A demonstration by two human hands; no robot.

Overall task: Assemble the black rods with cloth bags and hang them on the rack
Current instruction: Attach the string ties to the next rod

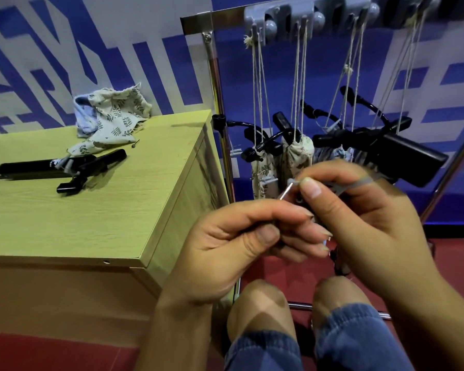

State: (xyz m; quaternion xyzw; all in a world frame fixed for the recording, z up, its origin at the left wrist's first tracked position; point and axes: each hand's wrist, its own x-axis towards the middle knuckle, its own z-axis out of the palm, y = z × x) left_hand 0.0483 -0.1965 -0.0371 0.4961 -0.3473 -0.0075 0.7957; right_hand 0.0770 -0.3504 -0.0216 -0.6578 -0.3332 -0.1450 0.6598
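- Nearest to us, our two knees (260,301) poke out of rolled-up jeans at the bottom of the view, above a red floor (51,352).
- Just above them our left hand (233,245) sits palm-up with its fingers curled inward; thumb and forefinger pinch the lower end of a thin grey zip tie (286,192).
- Our right hand (364,218) comes in from the right, wrist bent, thumb and forefinger pinching the small head of that tie, whose strap loops back over the forefinger.
- Both hands meet fingertip to fingertip, and something dark shows between them, too hidden for us to name.
- Behind the hands stands the metal rack (217,103), with a grey hook bar (306,14) across its top.
- From the hooks, pale strings run down to several cloth bags (298,153), tied together with black rods (381,140) that hang in a cluster.
- To our left is a wooden box (91,210), its top yellow-green.
- On it lies another black rod (38,167) beside a clamp-like black piece (91,167).
- At the far edge of the box, loose leaf-print bags (113,116) lie in a crumpled heap against the blue and white wall (65,49).
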